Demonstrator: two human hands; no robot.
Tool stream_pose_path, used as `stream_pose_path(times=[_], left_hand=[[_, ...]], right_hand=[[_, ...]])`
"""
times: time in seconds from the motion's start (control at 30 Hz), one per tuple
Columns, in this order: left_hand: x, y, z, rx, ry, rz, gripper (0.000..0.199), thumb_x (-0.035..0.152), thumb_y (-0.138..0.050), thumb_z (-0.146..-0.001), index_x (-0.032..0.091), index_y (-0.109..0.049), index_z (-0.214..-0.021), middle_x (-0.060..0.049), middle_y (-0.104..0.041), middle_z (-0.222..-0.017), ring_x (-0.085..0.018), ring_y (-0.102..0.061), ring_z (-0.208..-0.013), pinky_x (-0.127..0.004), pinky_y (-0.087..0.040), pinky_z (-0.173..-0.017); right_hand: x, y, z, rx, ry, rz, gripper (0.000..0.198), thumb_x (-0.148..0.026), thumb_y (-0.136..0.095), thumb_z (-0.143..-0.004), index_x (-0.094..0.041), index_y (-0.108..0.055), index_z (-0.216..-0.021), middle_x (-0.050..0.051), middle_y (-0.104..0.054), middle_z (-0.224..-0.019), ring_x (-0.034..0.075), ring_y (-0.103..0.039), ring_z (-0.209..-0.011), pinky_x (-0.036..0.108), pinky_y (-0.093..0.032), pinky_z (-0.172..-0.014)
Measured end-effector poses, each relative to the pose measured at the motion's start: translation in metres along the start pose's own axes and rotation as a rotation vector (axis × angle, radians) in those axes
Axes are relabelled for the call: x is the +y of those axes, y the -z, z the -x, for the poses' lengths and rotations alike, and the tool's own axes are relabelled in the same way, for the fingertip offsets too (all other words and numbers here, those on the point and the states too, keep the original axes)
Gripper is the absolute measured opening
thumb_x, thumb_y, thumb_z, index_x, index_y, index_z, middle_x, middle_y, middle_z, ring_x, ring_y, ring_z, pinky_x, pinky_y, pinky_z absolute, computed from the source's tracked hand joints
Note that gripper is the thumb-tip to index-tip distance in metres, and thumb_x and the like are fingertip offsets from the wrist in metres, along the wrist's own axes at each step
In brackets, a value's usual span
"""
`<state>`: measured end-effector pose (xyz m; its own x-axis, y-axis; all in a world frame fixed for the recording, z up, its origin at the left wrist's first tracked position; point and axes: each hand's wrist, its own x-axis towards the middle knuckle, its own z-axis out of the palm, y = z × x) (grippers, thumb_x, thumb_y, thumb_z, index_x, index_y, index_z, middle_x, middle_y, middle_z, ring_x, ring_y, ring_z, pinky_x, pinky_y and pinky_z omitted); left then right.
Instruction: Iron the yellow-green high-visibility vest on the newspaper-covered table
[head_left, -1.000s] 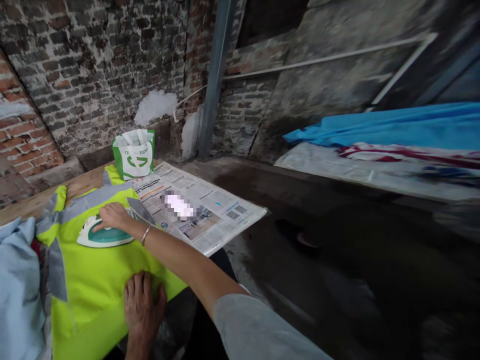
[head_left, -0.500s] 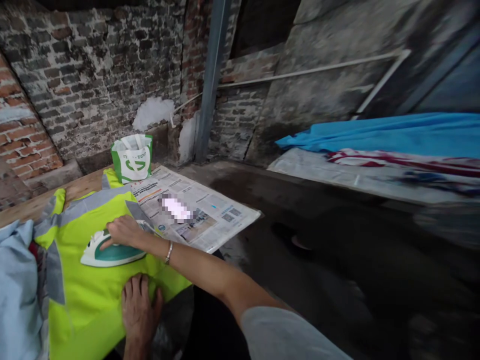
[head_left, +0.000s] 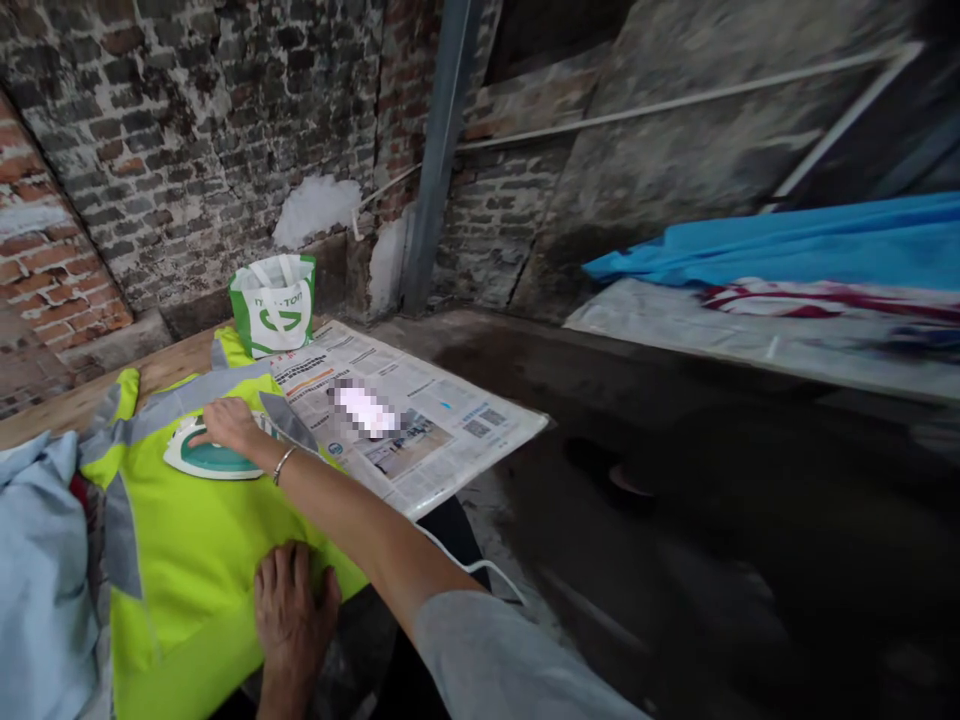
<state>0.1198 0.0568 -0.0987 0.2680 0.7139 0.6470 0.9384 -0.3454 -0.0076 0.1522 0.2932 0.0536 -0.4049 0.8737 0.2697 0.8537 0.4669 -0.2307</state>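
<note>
A bright yellow garment with grey bands (head_left: 202,540) lies spread over the table. My right hand (head_left: 231,425), with a bracelet at the wrist, is closed around the handle of a white and green iron (head_left: 217,460). The iron rests on the upper part of the garment, just below a grey band. My left hand (head_left: 292,600) lies flat on the garment near the front edge, fingers stretched out. Part of a white cord (head_left: 480,566) shows beyond my right forearm; my arm hides the rest.
Newspaper (head_left: 420,475) covers the table's right side, with a pixelated patch on it. Behind stands a green and white bag (head_left: 276,310). Light blue cloth (head_left: 41,580) lies at the left. Across the dark floor, another surface holds bright blue fabric (head_left: 787,240). A metal post (head_left: 442,150) rises behind.
My right hand has pushed the iron away from me, up the garment. My left hand stays at the front edge. More cord now shows. The view has shifted slightly.
</note>
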Motion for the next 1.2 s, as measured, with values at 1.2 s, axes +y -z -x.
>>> stream_pose_path(times=[1.2], left_hand=[[0.001,-0.005,0.004,0.003,0.033,0.034,0.019,0.024,-0.065,-0.093,0.020,-0.069,-0.112,-0.008,-0.072,-0.107,-0.025,-0.063,-0.097,-0.040,-0.048,-0.087]], right_hand=[[0.008,0.010,0.017,-0.117,0.132,0.039,0.068,-0.082,-0.074,-0.080,-0.017,-0.083,-0.102,0.016,-0.082,-0.104,0.031,-0.077,-0.107,0.033,-0.055,-0.087]])
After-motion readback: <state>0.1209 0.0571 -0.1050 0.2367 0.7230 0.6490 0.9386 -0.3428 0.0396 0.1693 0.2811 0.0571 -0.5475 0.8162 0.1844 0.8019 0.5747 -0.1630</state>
